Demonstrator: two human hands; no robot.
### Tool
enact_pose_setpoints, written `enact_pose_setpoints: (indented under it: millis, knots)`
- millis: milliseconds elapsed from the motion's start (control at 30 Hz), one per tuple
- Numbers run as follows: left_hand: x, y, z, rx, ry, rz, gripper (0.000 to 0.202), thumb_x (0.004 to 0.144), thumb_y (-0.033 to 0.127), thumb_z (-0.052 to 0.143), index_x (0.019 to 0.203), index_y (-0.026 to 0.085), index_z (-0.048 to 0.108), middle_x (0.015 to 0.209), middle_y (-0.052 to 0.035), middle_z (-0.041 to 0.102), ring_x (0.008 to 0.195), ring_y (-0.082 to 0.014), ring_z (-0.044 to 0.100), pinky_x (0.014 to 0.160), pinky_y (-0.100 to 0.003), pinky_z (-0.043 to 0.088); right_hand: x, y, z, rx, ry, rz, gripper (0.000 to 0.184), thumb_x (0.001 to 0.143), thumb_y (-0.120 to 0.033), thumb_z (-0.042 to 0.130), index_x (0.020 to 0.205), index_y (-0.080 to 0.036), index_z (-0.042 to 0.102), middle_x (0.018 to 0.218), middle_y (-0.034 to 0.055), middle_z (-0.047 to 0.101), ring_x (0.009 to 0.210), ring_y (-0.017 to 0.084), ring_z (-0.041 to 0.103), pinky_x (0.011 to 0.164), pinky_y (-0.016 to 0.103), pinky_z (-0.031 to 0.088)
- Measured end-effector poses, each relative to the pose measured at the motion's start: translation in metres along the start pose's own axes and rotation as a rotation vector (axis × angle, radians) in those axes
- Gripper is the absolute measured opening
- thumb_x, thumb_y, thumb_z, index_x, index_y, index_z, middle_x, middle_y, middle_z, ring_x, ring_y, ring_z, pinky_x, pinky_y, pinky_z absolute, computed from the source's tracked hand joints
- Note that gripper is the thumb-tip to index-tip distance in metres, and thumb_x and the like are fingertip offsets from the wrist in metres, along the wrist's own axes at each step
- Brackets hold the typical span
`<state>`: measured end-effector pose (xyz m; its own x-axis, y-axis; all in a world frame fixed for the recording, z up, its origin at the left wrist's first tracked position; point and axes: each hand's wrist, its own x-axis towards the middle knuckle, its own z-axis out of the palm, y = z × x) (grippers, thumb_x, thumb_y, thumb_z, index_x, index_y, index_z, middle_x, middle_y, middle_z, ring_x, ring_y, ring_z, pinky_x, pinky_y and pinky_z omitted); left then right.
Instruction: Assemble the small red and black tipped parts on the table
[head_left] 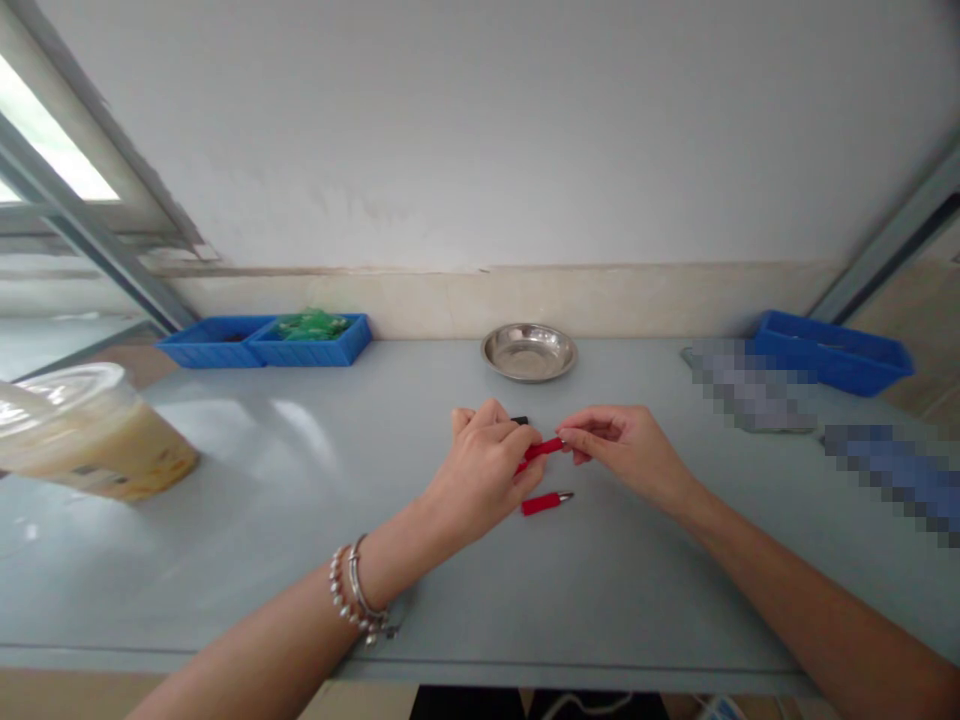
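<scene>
Holds a slim red pen part between both hands, over the table. Has the left hand curled around its left end, fingers closed; cannot tell its full length under the knuckles. Pinches the other end with the right hand, thumb and fingers brought together; cannot make out any small piece beneath the fingertips.

Could lose that narrow end from so light a pinch, through a slight twist or too little contact. Could also set the red pen grip with a silver tip rolling, by lowering the left hand onto it, just below. Might nudge the black piece, partly hidden behind the left hand, by pushing forward without looking.

Has that black piece in the way between the left hand and the round metal dish. Farther left, two blue bins, one holding green pieces, and nearer, a plastic cup of drink. To the right, another blue bin beside pixelated objects, impossible to identify. Wears bracelets on the left wrist, possibly prone to dragging.
</scene>
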<state>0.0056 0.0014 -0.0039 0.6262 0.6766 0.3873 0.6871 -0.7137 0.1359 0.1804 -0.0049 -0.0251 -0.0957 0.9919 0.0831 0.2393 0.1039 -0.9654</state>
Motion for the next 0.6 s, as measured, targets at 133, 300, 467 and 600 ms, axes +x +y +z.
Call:
enact_pose_setpoints:
  millis: [133, 300, 467, 600]
  knots:
    - [-0.0004, -0.0002, 0.0003, -0.010, -0.005, 0.005, 0.015, 0.078, 0.029, 0.049, 0.082, 0.019, 0.058, 0.069, 0.0000, 0.060, 0.080, -0.0135, 0.044, 0.067, -0.029, 0.021, -0.0003, -0.0023, 0.0004, -0.002, 0.011, 0.008, 0.024, 0.067, -0.034, 0.058, 0.073, -0.010, 0.062, 0.066, 0.0030, 0.061, 0.052, 0.004, 0.052, 0.053, 0.016, 0.046]
    - [-0.0002, 0.0009, -0.0012, -0.014, -0.018, 0.015, 0.015, 0.079, 0.028, 0.047, 0.082, 0.018, 0.059, 0.068, -0.0010, 0.059, 0.080, -0.0139, 0.043, 0.067, -0.029, 0.021, 0.0001, -0.0031, 0.0006, -0.018, 0.023, 0.008, 0.024, 0.067, -0.033, 0.058, 0.074, -0.010, 0.062, 0.065, 0.0028, 0.061, 0.051, 0.004, 0.052, 0.052, 0.015, 0.045]
    - [-0.0004, 0.0013, -0.0007, -0.008, -0.013, 0.013, 0.015, 0.079, 0.028, 0.047, 0.082, 0.019, 0.059, 0.067, -0.0006, 0.059, 0.081, -0.0139, 0.043, 0.067, -0.029, 0.021, 0.0004, -0.0037, 0.0005, -0.037, 0.015, 0.010, 0.022, 0.068, -0.031, 0.057, 0.074, -0.010, 0.062, 0.065, 0.0028, 0.061, 0.052, 0.003, 0.052, 0.052, 0.014, 0.044]
    - [-0.0003, 0.0002, 0.0010, -0.003, 0.004, 0.002, 0.016, 0.079, 0.029, 0.047, 0.084, 0.019, 0.059, 0.069, -0.0002, 0.060, 0.079, -0.0132, 0.044, 0.067, -0.028, 0.022, -0.0005, -0.0066, 0.0009, 0.011, 0.017, 0.053, 0.023, 0.065, -0.030, 0.061, 0.076, -0.010, 0.062, 0.066, 0.0025, 0.062, 0.052, 0.004, 0.053, 0.053, 0.015, 0.045]
